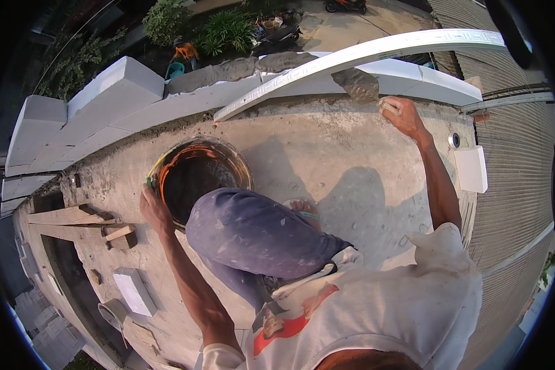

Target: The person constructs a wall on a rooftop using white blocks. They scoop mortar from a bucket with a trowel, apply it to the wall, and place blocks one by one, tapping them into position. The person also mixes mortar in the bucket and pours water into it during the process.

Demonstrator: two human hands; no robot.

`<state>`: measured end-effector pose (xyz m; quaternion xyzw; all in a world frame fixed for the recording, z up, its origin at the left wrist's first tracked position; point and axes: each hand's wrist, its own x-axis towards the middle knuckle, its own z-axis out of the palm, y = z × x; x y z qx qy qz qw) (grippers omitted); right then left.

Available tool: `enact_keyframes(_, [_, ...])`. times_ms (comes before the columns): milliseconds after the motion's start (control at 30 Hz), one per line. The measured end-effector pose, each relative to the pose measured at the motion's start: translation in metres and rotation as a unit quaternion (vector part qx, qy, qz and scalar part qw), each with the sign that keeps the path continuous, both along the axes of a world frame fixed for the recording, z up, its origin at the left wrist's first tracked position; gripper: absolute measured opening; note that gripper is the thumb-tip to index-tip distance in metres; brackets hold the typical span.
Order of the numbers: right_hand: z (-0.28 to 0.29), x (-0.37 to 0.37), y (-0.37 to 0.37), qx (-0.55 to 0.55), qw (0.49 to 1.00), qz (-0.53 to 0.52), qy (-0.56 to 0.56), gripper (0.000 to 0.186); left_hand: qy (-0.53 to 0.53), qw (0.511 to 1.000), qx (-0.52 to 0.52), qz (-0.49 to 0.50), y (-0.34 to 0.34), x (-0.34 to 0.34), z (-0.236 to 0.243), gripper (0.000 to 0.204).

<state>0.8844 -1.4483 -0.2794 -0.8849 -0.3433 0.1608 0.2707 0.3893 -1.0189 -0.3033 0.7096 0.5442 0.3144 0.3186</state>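
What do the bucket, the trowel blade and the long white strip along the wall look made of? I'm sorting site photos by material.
The bucket looks like metal or plastic, its inside stained orange-brown and dark; I cannot tell which. The trowel blade in the right hand looks like dull grey metal, flat and mortar-smeared. The long white strip seems a moulded plaster or foam trim, smooth with a relief pattern.
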Motion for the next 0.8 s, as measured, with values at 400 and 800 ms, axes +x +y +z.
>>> enact_keyframes(400, [-0.007, 0.027, 0.028, -0.111, 0.912, 0.035, -0.393, 0.024, 0.063, 0.998, 0.004, -0.029, 0.012, -0.003, -0.014, 0.061])
enact_keyframes(800, [0.001, -0.012, 0.086, -0.098, 0.993, -0.057, -0.023, 0.045, 0.059, 0.998, 0.013, -0.026, 0.011, -0.008, -0.011, 0.064])
